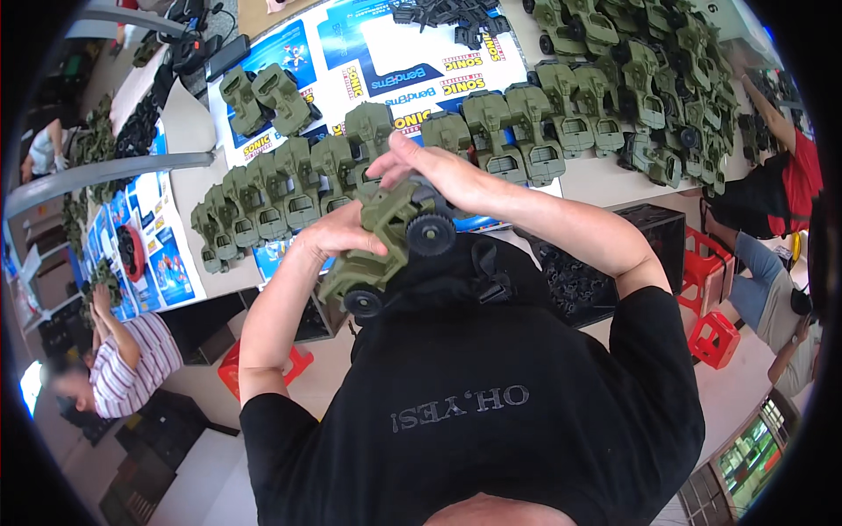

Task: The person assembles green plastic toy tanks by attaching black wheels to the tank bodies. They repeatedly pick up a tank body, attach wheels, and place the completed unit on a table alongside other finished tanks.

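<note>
An olive-green toy jeep (361, 268) with black wheels is tilted in front of my chest, close to the table's near edge. My left hand (338, 235) wraps round its body from the left, thumb lying over the side. My right hand (434, 180) grips the upper end near a large black wheel (431, 234); some of its fingers are hidden behind the jeep. A row of similar green toy jeeps (301, 180) stands on the table just beyond both hands. Two more jeeps (282, 98) sit farther back at the left.
A large heap of green jeeps (645, 83) covers the right side. Black plastic parts (456, 17) lie at the far edge on printed sheets (329, 53). Below the table is a crate of black parts (570, 276). Red stools (712, 337) and other people (132, 359) are on both sides.
</note>
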A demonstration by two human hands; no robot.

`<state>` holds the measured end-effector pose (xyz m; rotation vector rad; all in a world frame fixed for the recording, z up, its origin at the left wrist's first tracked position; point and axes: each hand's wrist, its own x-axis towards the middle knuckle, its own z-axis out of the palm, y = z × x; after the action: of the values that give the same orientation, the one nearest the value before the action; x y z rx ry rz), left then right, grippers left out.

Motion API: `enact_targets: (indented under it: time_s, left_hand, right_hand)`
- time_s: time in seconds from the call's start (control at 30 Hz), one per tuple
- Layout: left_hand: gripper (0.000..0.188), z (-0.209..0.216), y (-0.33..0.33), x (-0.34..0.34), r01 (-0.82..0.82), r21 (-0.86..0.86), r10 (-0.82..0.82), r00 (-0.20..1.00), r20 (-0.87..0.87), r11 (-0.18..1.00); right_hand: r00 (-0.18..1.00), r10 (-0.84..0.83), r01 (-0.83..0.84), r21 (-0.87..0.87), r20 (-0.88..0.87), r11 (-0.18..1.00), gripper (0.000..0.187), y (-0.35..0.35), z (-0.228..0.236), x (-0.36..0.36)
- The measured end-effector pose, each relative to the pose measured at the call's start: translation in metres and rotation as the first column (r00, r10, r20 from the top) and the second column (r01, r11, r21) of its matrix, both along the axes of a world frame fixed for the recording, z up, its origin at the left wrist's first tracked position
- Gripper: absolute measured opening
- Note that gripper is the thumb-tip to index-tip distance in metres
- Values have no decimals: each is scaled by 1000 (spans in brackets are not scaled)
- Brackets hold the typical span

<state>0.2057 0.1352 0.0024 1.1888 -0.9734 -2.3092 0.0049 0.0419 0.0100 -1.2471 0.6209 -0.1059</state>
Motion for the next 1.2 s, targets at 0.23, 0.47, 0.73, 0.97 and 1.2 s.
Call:
enact_targets:
  time_s: [0.23, 0.47, 0.73, 0.97, 1.2]
  left_hand:
    - [89, 12, -1, -2, 243, -240, -137, 912, 387, 940]
    - [65, 12, -42, -36, -191, -185, 224, 959, 172, 964]
    - [48, -11, -118, -123, -804, -81, 800, 594, -83, 589]
    - [65, 3, -150, -190, -811, -63, 789, 581, -199, 581]
    - [72, -2, -140, -166, -541, -371, 617, 778, 118, 754]
  right_hand:
    - [991, 1, 14, -112, 134, 994, 71, 14, 4, -10]
    - [814, -531, 566, -525, 235, 636, 49, -52, 11, -32]
    - [827, -561, 138, -956, -32, 258, 90, 11, 32, -75]
    - [675, -737, 95, -989, -19, 112, 83, -19, 14, -108]
    - [635, -752, 339, -938, 177, 66, 75, -144, 7, -181]
